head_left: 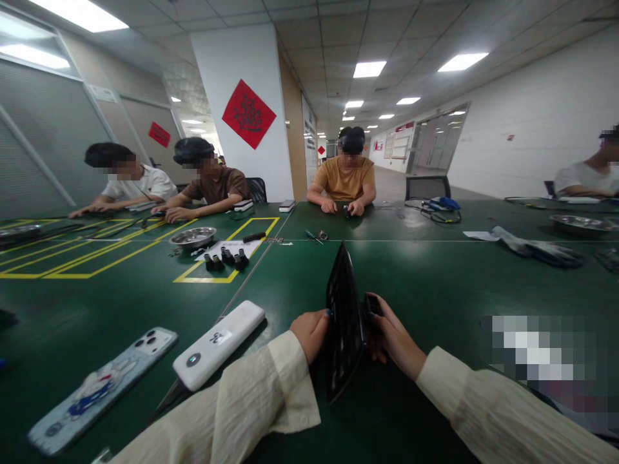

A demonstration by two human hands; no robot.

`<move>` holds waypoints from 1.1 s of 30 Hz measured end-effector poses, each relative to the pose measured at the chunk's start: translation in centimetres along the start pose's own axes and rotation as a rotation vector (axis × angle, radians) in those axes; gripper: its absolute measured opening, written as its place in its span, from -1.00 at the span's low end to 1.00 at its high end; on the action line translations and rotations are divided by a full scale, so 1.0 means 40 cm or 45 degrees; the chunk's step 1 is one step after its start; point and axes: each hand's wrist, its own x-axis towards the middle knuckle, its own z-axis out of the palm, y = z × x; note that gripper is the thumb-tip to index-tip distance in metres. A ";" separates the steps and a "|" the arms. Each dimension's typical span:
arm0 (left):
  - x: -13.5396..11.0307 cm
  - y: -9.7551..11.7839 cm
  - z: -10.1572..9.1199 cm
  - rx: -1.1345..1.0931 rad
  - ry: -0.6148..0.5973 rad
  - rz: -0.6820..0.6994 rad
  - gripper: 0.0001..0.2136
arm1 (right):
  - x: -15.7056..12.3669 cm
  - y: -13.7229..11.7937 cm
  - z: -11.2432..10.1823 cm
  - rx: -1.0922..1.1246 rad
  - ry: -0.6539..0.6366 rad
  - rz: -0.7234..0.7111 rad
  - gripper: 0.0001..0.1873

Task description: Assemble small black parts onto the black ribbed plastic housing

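Holding up a thin black rectangular panel (pixel 344 322) on edge, just right of the white oblong power bank (pixel 218 345). Clamped between left hand (pixel 312 333) and right hand (pixel 394 340), both curled tight on it.

Shared assembly workroom inside an office-type building. Identified by:
- long green work tables (pixel 435 277) pushed together, marked off with yellow tape (pixel 213 280) into work zones;
- metal bowls (pixel 192 237) and small black parts (pixel 225 256) laid out in a zone;
- hand tools (pixel 312 236), possibly pliers, too small to tell;
- black tray (pixel 344 316) stood on edge at the near seat;
- seated people (pixel 345 177) working along the tables;
- tiled ceiling with panel lights (pixel 369 69), a white pillar (pixel 227 64) and a long corridor (pixel 333 145) behind.
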 end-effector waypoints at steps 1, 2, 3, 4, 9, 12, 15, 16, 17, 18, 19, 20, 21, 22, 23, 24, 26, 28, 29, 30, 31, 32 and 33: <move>0.002 -0.002 0.001 0.000 0.004 0.003 -0.54 | 0.001 0.000 0.000 0.001 0.005 0.002 -0.26; 0.003 -0.003 0.002 0.001 0.005 0.003 -0.55 | 0.001 0.000 -0.001 0.003 0.008 0.004 -0.27; 0.005 -0.003 0.003 0.004 0.009 -0.005 -0.55 | 0.002 -0.001 -0.001 0.006 0.009 0.004 -0.27; 0.006 -0.004 0.005 0.007 0.012 -0.017 -0.54 | 0.002 -0.001 0.000 0.009 0.008 0.004 -0.28; 0.008 -0.003 0.009 -0.041 0.021 -0.036 -0.45 | -0.001 -0.008 0.004 0.004 0.006 -0.003 -0.29; 0.005 -0.005 0.010 -0.078 0.030 -0.029 -0.43 | -0.005 -0.010 0.006 -0.027 0.002 -0.009 -0.29; 0.004 -0.006 0.009 -0.078 0.038 -0.038 -0.45 | -0.008 -0.014 0.008 -0.051 -0.005 -0.017 -0.27; 0.004 -0.006 0.009 -0.072 0.040 -0.044 -0.45 | -0.009 -0.016 0.009 -0.055 -0.006 -0.018 -0.27; 0.004 -0.005 0.009 -0.066 0.042 -0.052 -0.46 | -0.009 -0.018 0.010 -0.058 -0.004 -0.015 -0.26; 0.005 -0.005 0.009 -0.061 0.041 -0.058 -0.46 | -0.009 -0.020 0.011 -0.059 0.000 -0.010 -0.24; 0.005 -0.004 0.009 -0.059 0.040 -0.060 -0.46 | -0.009 -0.022 0.012 -0.059 0.006 -0.005 -0.22; 0.004 -0.003 0.009 -0.057 0.039 -0.061 -0.46 | -0.008 -0.022 0.012 -0.056 0.008 -0.002 -0.20; 0.004 -0.002 0.009 -0.054 0.042 -0.059 -0.46 | -0.008 -0.022 0.012 -0.053 0.007 -0.001 -0.19; 0.004 -0.001 0.009 -0.050 0.049 -0.058 -0.46 | -0.007 -0.021 0.012 -0.049 0.003 -0.003 -0.20; 0.003 0.000 0.009 -0.049 0.057 -0.055 -0.46 | -0.006 -0.020 0.011 -0.046 -0.003 -0.009 -0.20; 0.002 0.000 0.009 -0.051 0.068 -0.048 -0.47 | -0.006 -0.018 0.011 -0.042 -0.012 -0.015 -0.21; 0.001 -0.001 0.008 -0.060 0.094 -0.036 -0.52 | -0.005 -0.017 0.010 -0.041 -0.021 -0.021 -0.21; 0.001 -0.002 0.008 -0.075 0.128 -0.024 -0.59 | -0.006 -0.019 0.010 -0.047 -0.018 -0.019 -0.21; 0.002 -0.002 0.007 -0.092 0.143 -0.016 -0.60 | -0.007 -0.020 0.010 -0.054 -0.016 -0.014 -0.21; 0.003 -0.003 0.007 -0.115 0.152 -0.006 -0.61 | -0.007 -0.023 0.011 -0.063 -0.015 -0.008 -0.21; 0.004 -0.004 0.007 -0.144 0.149 0.010 -0.60 | -0.008 -0.025 0.011 -0.071 -0.014 -0.003 -0.21; 0.005 -0.005 0.007 -0.172 0.138 0.026 -0.59 | -0.008 -0.027 0.012 -0.077 -0.016 0.000 -0.20; 0.005 -0.006 0.006 -0.196 0.126 0.036 -0.57 | -0.009 -0.028 0.012 -0.081 -0.018 0.002 -0.20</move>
